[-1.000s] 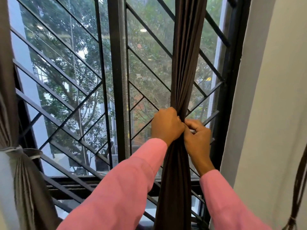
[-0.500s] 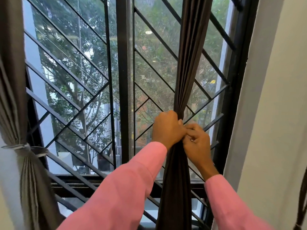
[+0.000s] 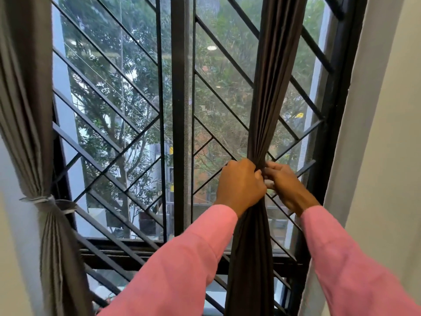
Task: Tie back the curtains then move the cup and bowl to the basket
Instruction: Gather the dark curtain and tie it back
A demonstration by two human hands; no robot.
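Observation:
The dark brown right curtain (image 3: 273, 87) hangs gathered into a narrow bunch in front of the window. My left hand (image 3: 239, 185) is clenched around the bunch from the left. My right hand (image 3: 284, 185) pinches the same spot from the right, fingers curled at the gather. Whether a tie is between my fingers is hidden. The grey left curtain (image 3: 25, 110) is bound at its waist by a pale tie-back (image 3: 38, 199). Cup, bowl and basket are out of view.
A black window frame with a diagonal metal grille (image 3: 127, 124) fills the middle, with a thick centre post (image 3: 180, 110). A pale wall (image 3: 387, 156) rises close on the right. Trees and buildings show outside.
The view has shifted right and slightly up, showing more of the left curtain. Both hands stay on the right curtain's gather, with the right fingers working closer to the left fist.

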